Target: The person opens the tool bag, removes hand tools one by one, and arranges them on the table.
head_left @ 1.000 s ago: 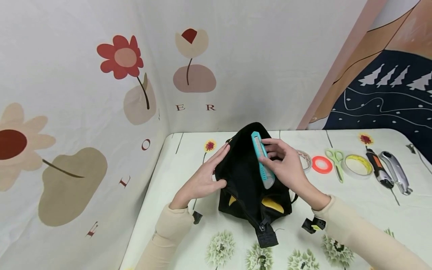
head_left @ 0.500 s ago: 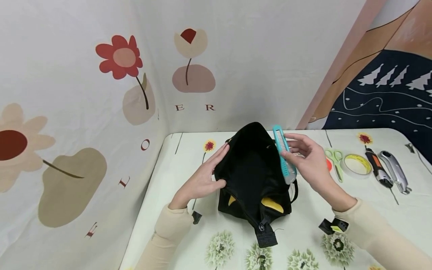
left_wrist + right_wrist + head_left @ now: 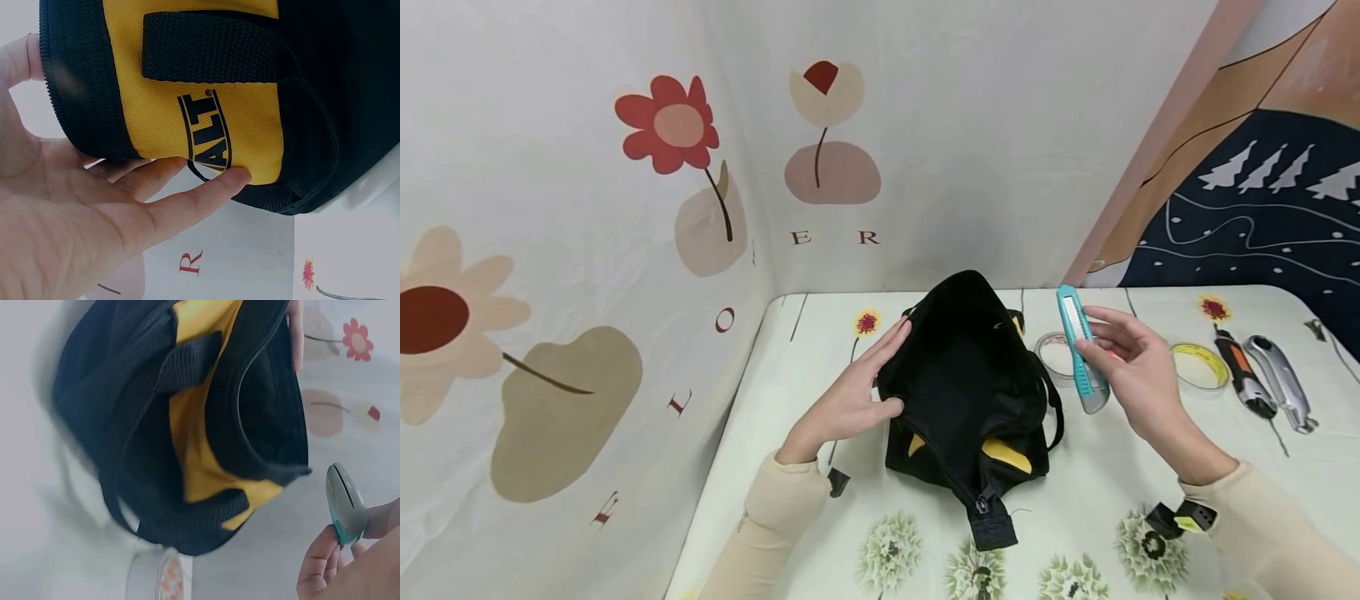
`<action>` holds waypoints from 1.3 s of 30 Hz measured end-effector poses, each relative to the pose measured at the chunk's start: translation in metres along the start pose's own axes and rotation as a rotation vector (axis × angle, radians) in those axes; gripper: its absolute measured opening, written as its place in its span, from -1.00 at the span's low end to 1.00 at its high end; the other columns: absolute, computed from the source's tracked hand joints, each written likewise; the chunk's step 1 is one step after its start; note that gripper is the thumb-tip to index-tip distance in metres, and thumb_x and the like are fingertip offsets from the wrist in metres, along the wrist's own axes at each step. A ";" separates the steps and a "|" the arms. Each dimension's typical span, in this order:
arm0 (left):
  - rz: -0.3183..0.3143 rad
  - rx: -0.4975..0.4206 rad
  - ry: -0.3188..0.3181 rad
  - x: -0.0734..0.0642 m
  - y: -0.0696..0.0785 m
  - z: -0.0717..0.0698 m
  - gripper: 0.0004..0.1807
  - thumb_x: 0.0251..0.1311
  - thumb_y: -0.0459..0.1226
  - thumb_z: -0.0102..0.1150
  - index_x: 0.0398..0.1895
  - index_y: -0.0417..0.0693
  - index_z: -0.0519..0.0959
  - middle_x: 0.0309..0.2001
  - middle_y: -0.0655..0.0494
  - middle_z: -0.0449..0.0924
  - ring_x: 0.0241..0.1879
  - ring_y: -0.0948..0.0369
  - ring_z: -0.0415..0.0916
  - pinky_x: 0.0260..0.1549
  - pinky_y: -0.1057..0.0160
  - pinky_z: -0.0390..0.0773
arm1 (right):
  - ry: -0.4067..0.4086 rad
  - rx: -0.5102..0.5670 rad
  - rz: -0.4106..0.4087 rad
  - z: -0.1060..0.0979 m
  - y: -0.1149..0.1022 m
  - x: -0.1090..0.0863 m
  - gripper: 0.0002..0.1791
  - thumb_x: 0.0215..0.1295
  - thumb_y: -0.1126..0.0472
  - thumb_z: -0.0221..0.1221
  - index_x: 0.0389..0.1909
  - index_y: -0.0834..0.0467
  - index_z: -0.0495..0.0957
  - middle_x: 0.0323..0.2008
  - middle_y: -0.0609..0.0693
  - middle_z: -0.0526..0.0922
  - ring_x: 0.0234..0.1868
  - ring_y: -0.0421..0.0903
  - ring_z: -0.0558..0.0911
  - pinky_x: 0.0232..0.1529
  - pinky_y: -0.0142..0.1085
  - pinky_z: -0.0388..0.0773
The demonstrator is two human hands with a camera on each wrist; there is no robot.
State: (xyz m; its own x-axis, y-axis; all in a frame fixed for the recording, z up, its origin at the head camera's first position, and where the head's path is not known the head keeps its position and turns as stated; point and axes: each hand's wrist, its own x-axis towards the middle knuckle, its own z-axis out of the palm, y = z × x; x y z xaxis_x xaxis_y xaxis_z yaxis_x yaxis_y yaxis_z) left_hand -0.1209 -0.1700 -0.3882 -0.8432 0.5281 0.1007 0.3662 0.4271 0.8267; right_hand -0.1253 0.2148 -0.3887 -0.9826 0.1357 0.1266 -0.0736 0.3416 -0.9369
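A black tool bag [image 3: 951, 392] with yellow panels stands on the flowered tablecloth, its zipped top gaping wide. My left hand [image 3: 850, 398] pinches the left side of the bag's rim, thumb at the opening and fingers along the outside; the left wrist view shows those fingers against the yellow panel [image 3: 250, 137]. To the right of the bag, my right hand [image 3: 1138, 371] holds a turquoise box cutter [image 3: 1081, 350] between thumb and fingers, raised above the cloth. In the right wrist view, the cutter's pale end [image 3: 345, 500] sticks out from the fingertips, apart from the bag.
Beside the bag lies a roll of tape [image 3: 1042, 354]. Farther right are a yellow-cored tape roll [image 3: 1212, 357], a black and orange utility knife [image 3: 1245, 375] and a silver one [image 3: 1281, 379]. My right hand covers most of a red tape roll. A fabric wall [image 3: 955, 167] borders the back.
My right hand has carried the box cutter from over the bag's opening out to the right, past the bag's side. The left hand and the bag have stayed in place.
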 end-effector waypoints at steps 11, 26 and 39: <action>-0.001 0.009 0.001 0.001 -0.001 0.000 0.09 0.23 -0.37 0.12 0.87 0.04 -0.04 0.85 0.05 -0.21 0.77 -0.04 -0.06 0.40 -0.37 0.46 | 0.100 -0.009 0.091 -0.041 0.022 0.012 -0.38 0.54 0.31 0.34 0.57 -0.03 0.57 -0.09 -0.49 0.64 -0.06 -0.44 0.62 -0.08 -0.70 0.54; -0.013 0.015 -0.003 0.002 0.000 0.000 0.09 0.24 -0.37 0.13 0.87 0.06 -0.06 0.85 0.20 -0.23 0.79 0.00 -0.13 0.46 -0.35 0.41 | 0.142 -0.013 0.181 -0.098 0.057 0.028 -0.37 0.56 0.30 0.32 0.56 -0.17 0.58 -0.11 -0.51 0.61 -0.09 -0.55 0.59 -0.17 -0.76 0.49; -0.009 0.016 0.006 0.002 -0.001 0.001 0.10 0.22 -0.38 0.13 0.86 0.03 -0.04 0.85 0.17 -0.22 0.79 0.00 -0.13 0.46 -0.36 0.40 | 0.221 -0.175 0.229 -0.134 0.089 0.034 -0.39 0.65 0.23 0.20 0.63 -0.18 0.49 -0.17 -0.61 0.49 -0.15 -0.60 0.47 -0.19 -0.75 0.38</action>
State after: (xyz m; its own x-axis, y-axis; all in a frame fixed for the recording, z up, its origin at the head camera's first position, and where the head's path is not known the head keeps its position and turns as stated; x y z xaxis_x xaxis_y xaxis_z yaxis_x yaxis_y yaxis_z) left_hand -0.1225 -0.1690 -0.3889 -0.8488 0.5199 0.0963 0.3646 0.4435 0.8188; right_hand -0.1423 0.3747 -0.4239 -0.9084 0.4182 0.0056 0.1928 0.4308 -0.8816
